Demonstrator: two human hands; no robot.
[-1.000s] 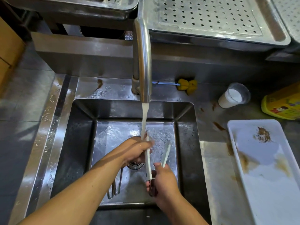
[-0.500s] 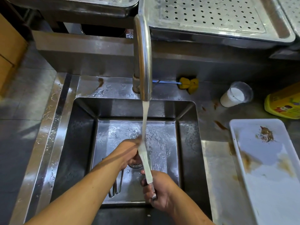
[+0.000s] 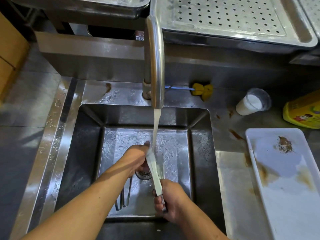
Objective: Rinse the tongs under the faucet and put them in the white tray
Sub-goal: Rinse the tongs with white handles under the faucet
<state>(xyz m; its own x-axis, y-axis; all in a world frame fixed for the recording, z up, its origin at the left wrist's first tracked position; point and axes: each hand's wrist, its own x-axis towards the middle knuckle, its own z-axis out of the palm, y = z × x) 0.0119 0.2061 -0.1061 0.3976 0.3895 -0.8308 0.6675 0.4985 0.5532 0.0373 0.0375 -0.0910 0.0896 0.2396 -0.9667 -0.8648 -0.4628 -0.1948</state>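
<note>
Rinsing step, by the look: right hand (image 3: 170,203) grips the handle end of the white-tipped metal tongs (image 3: 155,174), angling the tips up into the stream from the curved steel faucet (image 3: 155,66). The left hand (image 3: 136,159) closes round the tips, likely rubbing them clean. Below, wet steel sink (image 3: 200,153). Off right, the stained white rectangular tray (image 3: 285,170) waits on the steel table (image 3: 230,179).

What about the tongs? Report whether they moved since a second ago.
Yes. The tongs closed: their right-side arm swung left, in under the faucet stream.
</note>
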